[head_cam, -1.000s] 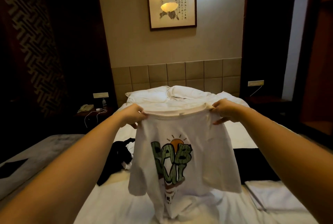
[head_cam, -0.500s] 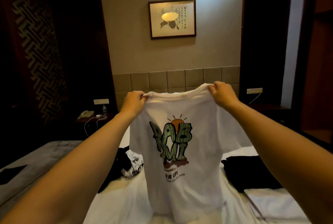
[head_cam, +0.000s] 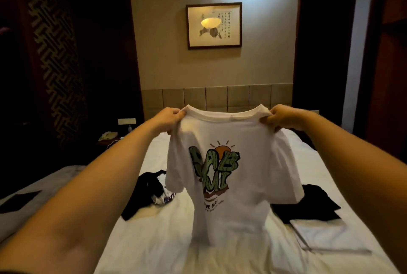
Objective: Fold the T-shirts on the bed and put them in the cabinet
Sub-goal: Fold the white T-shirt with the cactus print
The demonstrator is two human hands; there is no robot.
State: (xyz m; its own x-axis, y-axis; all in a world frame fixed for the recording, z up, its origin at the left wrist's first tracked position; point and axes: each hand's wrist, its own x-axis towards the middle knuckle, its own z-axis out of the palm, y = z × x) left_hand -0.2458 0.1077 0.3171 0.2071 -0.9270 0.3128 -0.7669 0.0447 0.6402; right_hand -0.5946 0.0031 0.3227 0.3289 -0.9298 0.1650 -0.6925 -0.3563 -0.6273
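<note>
A white T-shirt (head_cam: 233, 203) with a green and orange print hangs in the air over the bed (head_cam: 154, 240), print facing me. My left hand (head_cam: 167, 118) pinches its left shoulder by the collar. At the other shoulder my right hand (head_cam: 280, 117) grips the cloth the same way. The hem hangs just above the sheet. A crumpled black and white garment (head_cam: 147, 190) lies on the bed to the left. A black garment (head_cam: 317, 203) lies to the right, with a folded white piece (head_cam: 326, 238) in front of it.
A padded headboard (head_cam: 220, 97) and a framed picture (head_cam: 214, 25) are on the far wall. A nightstand with a phone (head_cam: 108, 136) stands left of the bed. A second bed's grey cover (head_cam: 33, 196) lies at the left. Dark wood panels rise at the right edge.
Both hands lifted the white T-shirt off the bed, so it hangs freely instead of bunching on the sheet. It now hangs a little lower in view than half a second ago.
</note>
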